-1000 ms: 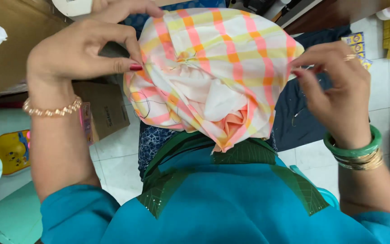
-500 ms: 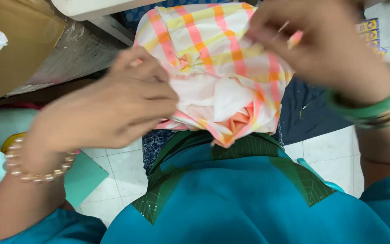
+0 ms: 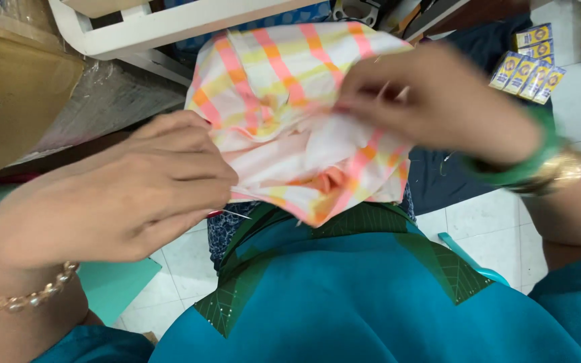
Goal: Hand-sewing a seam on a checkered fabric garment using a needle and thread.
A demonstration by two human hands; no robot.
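Two hands are held over a bunched checked cloth [image 3: 290, 107], white with pink, orange and yellow stripes, which sits in front of the person's chest, above the lap. The left hand [image 3: 136, 195] is curled nearly closed, fingertips pinched on the cloth's left lower edge; a thin needle [image 3: 237, 215] is seen poking out just below those fingertips, though exactly how it is gripped cannot be told. A pearl bead bracelet [image 3: 8, 296] is worn on the left wrist. The right hand [image 3: 438, 101] is blurred, fingers bent and pressed together on the cloth's upper right part, apparently pinching a fold; a green bangle [image 3: 526, 168] and a gold bangle [image 3: 563, 171] are worn on that wrist. A teal garment with dark green trim [image 3: 371, 289] fills the lower frame, the cloth's bottom corner touching its neckline. A white frame [image 3: 163, 27] and a brown cardboard box [image 3: 15, 94] are seen at upper left, behind the cloth. Small yellow-and-blue packets [image 3: 529, 64] lie on the white tiled floor [image 3: 479, 215] at upper right, well apart from the hands.
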